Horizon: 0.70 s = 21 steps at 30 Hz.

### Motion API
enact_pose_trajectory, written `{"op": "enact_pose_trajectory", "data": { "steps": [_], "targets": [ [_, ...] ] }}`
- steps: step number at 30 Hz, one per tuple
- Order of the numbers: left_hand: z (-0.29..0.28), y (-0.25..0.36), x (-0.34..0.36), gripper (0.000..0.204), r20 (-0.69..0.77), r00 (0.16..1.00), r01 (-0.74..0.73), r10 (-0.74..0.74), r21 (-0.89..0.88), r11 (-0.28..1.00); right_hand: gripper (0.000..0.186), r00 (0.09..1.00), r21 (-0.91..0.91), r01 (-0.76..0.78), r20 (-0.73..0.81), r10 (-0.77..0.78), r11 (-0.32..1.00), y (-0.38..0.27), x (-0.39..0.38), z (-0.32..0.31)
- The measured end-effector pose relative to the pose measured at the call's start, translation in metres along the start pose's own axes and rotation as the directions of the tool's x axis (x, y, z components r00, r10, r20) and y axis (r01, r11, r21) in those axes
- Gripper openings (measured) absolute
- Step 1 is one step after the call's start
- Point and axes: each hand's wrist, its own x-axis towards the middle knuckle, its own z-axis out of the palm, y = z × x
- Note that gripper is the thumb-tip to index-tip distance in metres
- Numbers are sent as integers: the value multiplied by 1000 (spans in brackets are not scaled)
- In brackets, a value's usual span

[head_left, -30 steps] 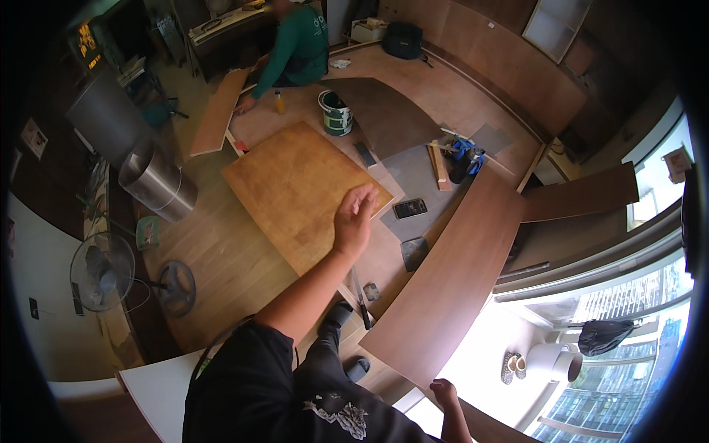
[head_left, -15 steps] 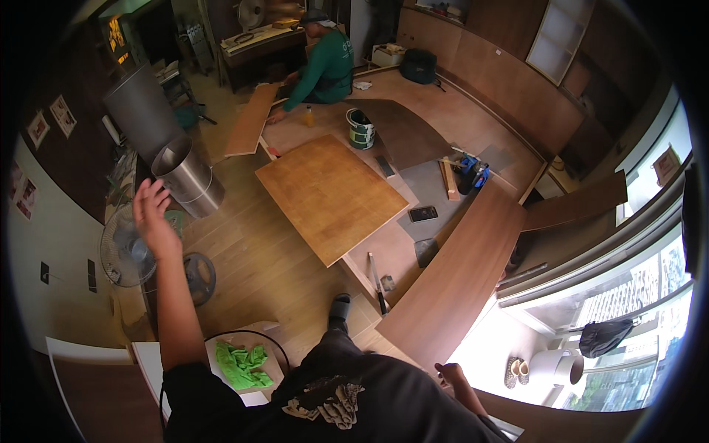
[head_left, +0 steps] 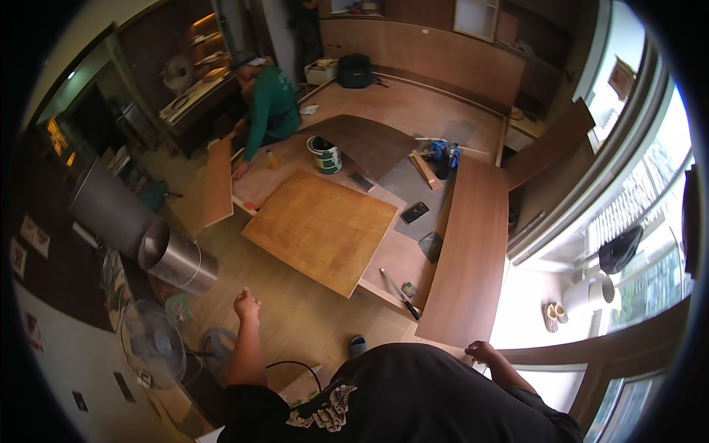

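Observation:
My left hand (head_left: 247,304) is held over the wood floor with its fingers curled and nothing seen in them. It is left of a square yellow-brown board (head_left: 321,230) that lies on the low platform. My right hand (head_left: 481,351), fingers bent inward, appears beside the near end of a long brown wood panel (head_left: 470,244); whether it touches the panel I cannot tell. Between the board and the panel lie a long tool with a black handle (head_left: 402,294) and a black phone (head_left: 415,213). A paint bucket (head_left: 324,155) stands behind the board.
A person in green (head_left: 269,107) crouches at the far left, a hand by a narrow board (head_left: 218,177). A metal cylinder (head_left: 181,258) and a standing fan (head_left: 153,343) are at left. Blue tools (head_left: 444,156) lie farther back; white-framed windows (head_left: 635,244) line the right.
My left hand has come down from its raised, spread pose near the metal cylinder, and its fingers have curled. The view has turned rightward and up. My right hand stays by the panel's end.

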Motion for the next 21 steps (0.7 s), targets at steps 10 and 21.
{"op": "enact_pose_trajectory", "data": {
  "steps": [10, 21],
  "targets": [
    [113, -3, -92, 36, 851, 514, -650, -110, 470, 598, 44, 946, 33, -322, 56, 320, 946, -13, -90, 67],
    [189, -28, -175, 54, 900, 334, -492, -280, 421, 762, 49, 982, -187, 28, -178, -62, 982, -89, -136, 95]
  ]
}}
